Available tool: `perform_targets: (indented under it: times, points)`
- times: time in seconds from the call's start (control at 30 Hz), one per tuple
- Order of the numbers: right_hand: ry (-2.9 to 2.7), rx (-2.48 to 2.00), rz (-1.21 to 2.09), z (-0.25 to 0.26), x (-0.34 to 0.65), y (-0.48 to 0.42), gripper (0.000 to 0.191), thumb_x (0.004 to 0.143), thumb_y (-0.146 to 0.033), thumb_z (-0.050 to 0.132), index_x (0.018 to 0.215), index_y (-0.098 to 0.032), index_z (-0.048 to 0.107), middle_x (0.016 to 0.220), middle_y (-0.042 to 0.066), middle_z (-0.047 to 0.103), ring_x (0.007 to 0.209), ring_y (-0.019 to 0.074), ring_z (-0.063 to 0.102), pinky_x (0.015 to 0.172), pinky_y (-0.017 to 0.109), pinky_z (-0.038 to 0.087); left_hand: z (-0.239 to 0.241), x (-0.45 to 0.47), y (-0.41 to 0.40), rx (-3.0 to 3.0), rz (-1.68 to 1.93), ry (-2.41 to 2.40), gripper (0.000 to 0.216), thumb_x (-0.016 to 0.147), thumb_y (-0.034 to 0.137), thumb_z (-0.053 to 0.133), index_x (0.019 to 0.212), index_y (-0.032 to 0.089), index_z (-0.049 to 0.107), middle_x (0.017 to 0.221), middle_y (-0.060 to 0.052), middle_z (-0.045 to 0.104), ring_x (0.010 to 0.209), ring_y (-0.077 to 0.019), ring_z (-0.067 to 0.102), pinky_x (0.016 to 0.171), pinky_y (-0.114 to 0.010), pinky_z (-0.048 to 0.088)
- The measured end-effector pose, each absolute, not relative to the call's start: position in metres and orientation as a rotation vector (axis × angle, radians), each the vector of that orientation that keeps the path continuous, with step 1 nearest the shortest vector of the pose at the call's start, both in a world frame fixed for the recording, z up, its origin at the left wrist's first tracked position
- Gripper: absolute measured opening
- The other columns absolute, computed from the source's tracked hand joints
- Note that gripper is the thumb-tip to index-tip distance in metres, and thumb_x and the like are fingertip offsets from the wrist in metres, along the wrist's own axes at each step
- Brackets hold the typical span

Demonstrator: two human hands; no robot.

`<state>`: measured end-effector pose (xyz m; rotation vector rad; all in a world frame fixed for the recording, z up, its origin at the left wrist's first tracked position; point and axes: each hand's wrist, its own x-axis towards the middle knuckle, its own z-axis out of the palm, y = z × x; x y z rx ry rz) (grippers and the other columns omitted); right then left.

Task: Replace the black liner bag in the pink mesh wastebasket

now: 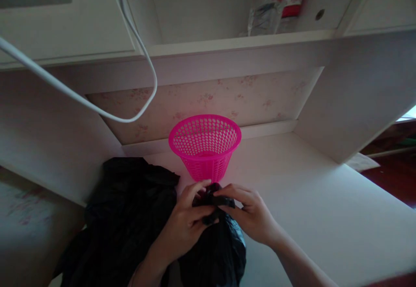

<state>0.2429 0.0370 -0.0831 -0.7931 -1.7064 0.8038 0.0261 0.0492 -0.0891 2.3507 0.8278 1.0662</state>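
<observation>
Item: left hand (186, 222), thumb and fingers closed on bunched dark plastic; grip light, by its look.

Item: right hand (251, 211), fingertips pinching the same bunch from the opposite side; the two hands near each other, the plastic between them.

Item: black bag (224, 252), thin and glossy, hanging from both hands towards the wearer, its upper part gathered into a thick fold. Step in hand, as judged: working this gathered edge with the fingertips. The next move seems to call for a firm pinch on each side and an even, gentle pull to part the layers; thin film could slip or tear.

Item: black plastic heap (130, 209), crumpled, left of the left forearm; whether joined to the bag, cannot tell.

Item: white table (292, 217), beneath the work.

Item: pink basket (208, 164), perforated, wide-rimmed, upright on the table just beyond the fingertips.

Item: white cable (152, 83), looping at upper left.

Item: floral panel (208, 98), behind the basket.

Item: shelf (201, 45), above, carrying a red-labelled bottle (292, 3) and clear wrapping (264, 18).
</observation>
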Motion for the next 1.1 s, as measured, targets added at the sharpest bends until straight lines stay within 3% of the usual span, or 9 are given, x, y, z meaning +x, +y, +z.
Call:
perform_targets:
  times: [0.13, 0.27, 0.43, 0.5, 0.57, 0.7, 0.9, 1.0, 1.1]
  points:
    - [-1.574, -0.792, 0.940, -0.100, 0.244, 0.026, 0.037, 0.105, -0.020, 0.060, 0.135, -0.040, 0.069, 0.120, 0.000, 0.080, 0.111, 0.0124, 0.075, 0.100, 0.023, 0.057, -0.081, 0.039, 0.066, 2.213, 1.010, 0.719, 0.012, 0.097, 0.031, 0.074, 0.099, 0.025, 0.084, 0.105, -0.008, 0.079, 0.104, -0.0218, 0.072, 0.093, -0.032, 0.058]
    - [-1.350, -0.847, 0.820, -0.119, 0.243, 0.013, 0.016, 0.103, -0.026, 0.065, 0.115, -0.036, 0.070, 0.122, 0.002, 0.073, 0.119, 0.0140, 0.069, 0.102, 0.024, 0.056, -0.070, 0.044, 0.069, 2.039, 1.072, 0.781, 0.018, 0.101, 0.033, 0.068, 0.106, 0.025, 0.084, 0.103, -0.006, 0.081, 0.100, -0.0202, 0.073, 0.092, -0.030, 0.056]
    - [-1.819, -1.027, 0.681, -0.113, 0.233, 0.014, 0.039, 0.096, -0.037, 0.073, 0.134, -0.027, 0.070, 0.147, 0.015, 0.061, 0.138, 0.0311, 0.059, 0.115, 0.047, 0.052, -0.059, 0.053, 0.071, 1.908, 1.079, 0.758, 0.018, 0.099, 0.032, 0.069, 0.098, 0.024, 0.085, 0.096, -0.004, 0.081, 0.094, -0.0203, 0.073, 0.088, -0.030, 0.055]
    - [-1.891, -1.050, 0.611, -0.110, 0.225, 0.019, 0.034, 0.095, -0.044, 0.073, 0.122, -0.024, 0.077, 0.135, 0.017, 0.069, 0.133, 0.0349, 0.062, 0.113, 0.054, 0.052, -0.055, 0.057, 0.071, 1.915, 1.029, 0.721, 0.021, 0.100, 0.033, 0.068, 0.092, 0.022, 0.085, 0.090, -0.004, 0.079, 0.090, -0.0202, 0.072, 0.084, -0.030, 0.054]
    - [-1.894, -1.061, 0.537, -0.110, 0.218, 0.024, 0.027, 0.096, -0.047, 0.071, 0.107, -0.023, 0.080, 0.119, 0.016, 0.074, 0.123, 0.0345, 0.066, 0.108, 0.054, 0.055, -0.051, 0.060, 0.072, 1.913, 1.017, 0.722, 0.026, 0.100, 0.037, 0.067, 0.086, 0.021, 0.083, 0.083, -0.004, 0.076, 0.084, -0.0197, 0.070, 0.078, -0.029, 0.053]
    - [-1.906, -1.130, 0.336, -0.121, 0.209, 0.029, 0.021, 0.100, -0.039, 0.066, 0.093, -0.022, 0.076, 0.098, 0.011, 0.077, 0.098, 0.0288, 0.072, 0.090, 0.044, 0.060, -0.051, 0.059, 0.075, 1.858, 1.108, 0.852, 0.039, 0.097, 0.046, 0.068, 0.072, 0.018, 0.077, 0.073, -0.003, 0.071, 0.071, -0.0174, 0.066, 0.068, -0.027, 0.050]
    - [-1.909, -1.210, 0.283, -0.135, 0.207, 0.027, 0.031, 0.103, -0.034, 0.062, 0.075, -0.021, 0.067, 0.078, 0.006, 0.072, 0.072, 0.0208, 0.069, 0.069, 0.031, 0.053, -0.059, 0.062, 0.078, 1.714, 1.163, 0.986, 0.054, 0.094, 0.062, 0.066, 0.069, 0.015, 0.075, 0.064, -0.002, 0.067, 0.063, -0.0163, 0.061, 0.058, -0.025, 0.046]
    - [-1.836, -1.170, 0.450, -0.131, 0.210, 0.023, 0.032, 0.105, -0.027, 0.055, 0.077, -0.020, 0.068, 0.080, 0.006, 0.072, 0.068, 0.0173, 0.067, 0.062, 0.027, 0.050, -0.060, 0.064, 0.077, 1.760, 1.133, 0.908, 0.050, 0.097, 0.061, 0.065, 0.080, 0.016, 0.081, 0.074, -0.005, 0.074, 0.071, -0.0190, 0.068, 0.069, -0.028, 0.055]
    - [-1.713, -1.138, 0.588, -0.122, 0.220, 0.021, 0.030, 0.103, -0.024, 0.054, 0.079, -0.020, 0.071, 0.081, 0.006, 0.073, 0.066, 0.0156, 0.066, 0.058, 0.025, 0.049, -0.064, 0.059, 0.073, 1.796, 1.152, 0.750, 0.043, 0.093, 0.059, 0.073, 0.109, 0.020, 0.083, 0.112, -0.013, 0.079, 0.104, -0.0254, 0.075, 0.098, -0.037, 0.058]
